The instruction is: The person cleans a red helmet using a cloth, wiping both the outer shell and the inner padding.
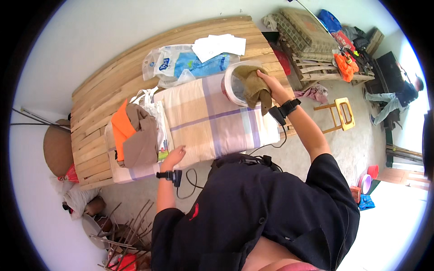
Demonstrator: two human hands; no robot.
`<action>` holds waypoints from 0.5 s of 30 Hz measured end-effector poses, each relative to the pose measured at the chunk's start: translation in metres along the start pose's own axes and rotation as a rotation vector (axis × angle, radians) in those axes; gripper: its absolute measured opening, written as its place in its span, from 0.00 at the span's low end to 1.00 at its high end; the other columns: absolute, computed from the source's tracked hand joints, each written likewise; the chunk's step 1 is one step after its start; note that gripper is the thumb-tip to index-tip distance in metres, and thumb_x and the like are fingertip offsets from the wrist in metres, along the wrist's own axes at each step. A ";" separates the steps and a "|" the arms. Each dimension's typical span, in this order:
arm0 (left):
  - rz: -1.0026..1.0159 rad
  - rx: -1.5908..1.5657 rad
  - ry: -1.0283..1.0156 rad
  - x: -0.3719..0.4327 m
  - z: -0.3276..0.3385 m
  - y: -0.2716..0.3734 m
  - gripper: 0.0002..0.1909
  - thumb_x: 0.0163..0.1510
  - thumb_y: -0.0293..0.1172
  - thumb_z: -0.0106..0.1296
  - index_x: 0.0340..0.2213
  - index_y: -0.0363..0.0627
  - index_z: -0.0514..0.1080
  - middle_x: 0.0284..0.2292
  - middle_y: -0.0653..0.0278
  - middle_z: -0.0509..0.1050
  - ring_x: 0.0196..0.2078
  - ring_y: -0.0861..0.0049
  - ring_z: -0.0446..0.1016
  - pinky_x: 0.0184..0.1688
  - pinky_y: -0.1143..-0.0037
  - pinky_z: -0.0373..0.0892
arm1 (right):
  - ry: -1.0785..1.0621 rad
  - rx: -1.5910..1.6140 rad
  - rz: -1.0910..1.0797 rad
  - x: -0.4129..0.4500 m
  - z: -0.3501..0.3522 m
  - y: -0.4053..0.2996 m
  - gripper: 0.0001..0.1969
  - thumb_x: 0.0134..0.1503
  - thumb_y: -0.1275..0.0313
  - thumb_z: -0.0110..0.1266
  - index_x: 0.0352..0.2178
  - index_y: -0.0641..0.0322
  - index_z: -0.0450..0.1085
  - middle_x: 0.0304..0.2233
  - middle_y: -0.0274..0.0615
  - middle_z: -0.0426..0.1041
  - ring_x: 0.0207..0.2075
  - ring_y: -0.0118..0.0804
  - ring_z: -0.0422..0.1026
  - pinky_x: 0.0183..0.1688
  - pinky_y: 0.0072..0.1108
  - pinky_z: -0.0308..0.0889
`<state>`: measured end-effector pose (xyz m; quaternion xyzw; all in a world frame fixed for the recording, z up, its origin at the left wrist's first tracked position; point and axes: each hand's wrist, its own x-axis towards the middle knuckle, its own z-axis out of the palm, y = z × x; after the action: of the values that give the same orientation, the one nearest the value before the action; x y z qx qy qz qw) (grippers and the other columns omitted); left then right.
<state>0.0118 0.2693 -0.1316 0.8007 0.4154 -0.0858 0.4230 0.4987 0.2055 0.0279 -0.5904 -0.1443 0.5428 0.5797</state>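
Observation:
My right hand grips an olive-brown cloth, which hangs partly over the mouth of a round plastic tub. The tub stands tilted at the far right of a folded plaid quilt. Near the quilt's front edge is my left hand, empty, its fingers apart. Left of it lie a folded brown and orange garment and a white bag with printed pictures. Behind the quilt, white papers rest on a clear and blue plastic package.
The quilt lies on a wooden slatted table. A yellow stool stands on the floor to the right, before stacked cushions. Another person is at the far right. Dry sticks lie at lower left. Cables hang from both my wrist straps.

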 end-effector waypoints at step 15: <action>0.489 -0.072 0.258 0.109 0.020 0.162 0.31 0.48 0.39 0.51 0.53 0.45 0.59 0.55 0.46 0.55 0.56 0.54 0.58 0.56 0.68 0.57 | 0.042 0.263 0.269 -0.060 -0.070 0.095 0.19 0.54 0.61 0.52 0.43 0.63 0.65 0.37 0.41 0.73 0.37 0.35 0.73 0.41 0.27 0.68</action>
<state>0.2058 0.2705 -0.0992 0.8659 0.2630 0.1366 0.4030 0.4890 0.0935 -0.0422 -0.5348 0.0201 0.6170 0.5770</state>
